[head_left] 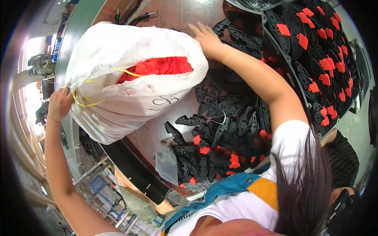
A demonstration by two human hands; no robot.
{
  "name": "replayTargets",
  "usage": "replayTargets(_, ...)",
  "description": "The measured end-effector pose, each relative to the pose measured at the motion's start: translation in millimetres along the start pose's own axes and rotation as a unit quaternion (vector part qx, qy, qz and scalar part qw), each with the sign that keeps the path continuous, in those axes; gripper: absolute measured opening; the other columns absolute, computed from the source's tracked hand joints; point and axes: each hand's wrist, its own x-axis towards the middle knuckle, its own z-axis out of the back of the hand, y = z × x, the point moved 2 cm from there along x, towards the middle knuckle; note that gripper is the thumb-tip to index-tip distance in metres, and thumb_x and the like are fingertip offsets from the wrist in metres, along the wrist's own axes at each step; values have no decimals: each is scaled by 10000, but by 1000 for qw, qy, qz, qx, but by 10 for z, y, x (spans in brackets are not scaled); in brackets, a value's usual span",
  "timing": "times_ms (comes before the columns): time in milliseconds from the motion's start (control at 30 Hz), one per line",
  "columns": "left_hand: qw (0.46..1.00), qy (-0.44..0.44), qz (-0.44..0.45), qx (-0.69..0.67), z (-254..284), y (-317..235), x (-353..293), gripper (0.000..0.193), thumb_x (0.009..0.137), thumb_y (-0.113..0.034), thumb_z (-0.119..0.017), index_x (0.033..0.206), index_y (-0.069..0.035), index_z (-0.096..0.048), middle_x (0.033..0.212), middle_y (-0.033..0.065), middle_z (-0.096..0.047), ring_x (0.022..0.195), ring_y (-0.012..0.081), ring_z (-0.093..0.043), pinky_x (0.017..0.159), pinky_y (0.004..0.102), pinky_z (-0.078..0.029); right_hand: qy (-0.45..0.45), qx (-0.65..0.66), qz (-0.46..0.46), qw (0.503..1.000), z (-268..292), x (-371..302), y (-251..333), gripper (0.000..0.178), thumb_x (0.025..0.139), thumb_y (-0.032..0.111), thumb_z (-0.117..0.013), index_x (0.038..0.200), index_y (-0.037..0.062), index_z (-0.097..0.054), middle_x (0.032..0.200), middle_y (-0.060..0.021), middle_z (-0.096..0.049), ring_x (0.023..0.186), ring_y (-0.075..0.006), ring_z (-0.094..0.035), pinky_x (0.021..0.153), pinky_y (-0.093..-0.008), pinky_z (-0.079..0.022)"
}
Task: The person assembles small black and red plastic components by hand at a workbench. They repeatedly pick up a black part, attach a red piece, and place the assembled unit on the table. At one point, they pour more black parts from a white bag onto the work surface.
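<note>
We have a big white woven sack [130,82] lying tilted on the brown surface [153,137], its mouth open toward the middle so that a mass of bright red plastic pieces [161,66] shows inside. Our left hand [60,104] is closed in a fist around the bunched near-left end of the sack, where a yellow cord [88,101] ties the cloth; our right hand [206,37] lies at the far edge of the mouth, fingers pressed together and curled over the rim. As we judge it, we are lifting or tipping the sack to spill the red pieces out, and the next move calls for raising the gathered end higher while the right hand keeps the mouth open and aimed at the surface. The sack is coarse, crinkled and slack, with dark scribbled marks on its side. Beside it lies a loose heap of flat black plastic parts [220,129], matt and pointed like leaves, some carrying small red tabs [204,150]. Further right a black tray [311,59] holds rows of the same parts, each with a red tab. A crumpled clear bag [167,165] lies at the near edge
</note>
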Motion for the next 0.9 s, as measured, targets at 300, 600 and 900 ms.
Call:
replayTargets(300,999,44,13,-6,124,-97,-2,113,711,-110,-607,737,-68,-506,729,69,-488,661,247,-540,525,369,-434,167,196,37,966,-521,102,19,674,863,419,-536,1456,203,-299,1537,-142,-167,1409,-339,-162,1131,-441,-209)
replayTargets(600,998,43,-30,40,351,-335,411,97,711,-143,-582,749,-94,-507,711,41,-482,664,208,-536,541,343,-435,-3,5,-196,981,209,-213,-922,473,841,395,-607,1271,207,-550,1435,-125,-387,1316,-391,-332,1083,-511,-259)
replayTargets(900,992,93,-29,77,763,-429,573,90,757,-137,-593,832,-118,-549,696,42,-496,645,208,-577,517,335,-458,210,9,-204,956,181,-623,-372,603,837,598,-520,1393,420,-370,1544,-16,-186,1392,-453,-97,1008,-757,-46)
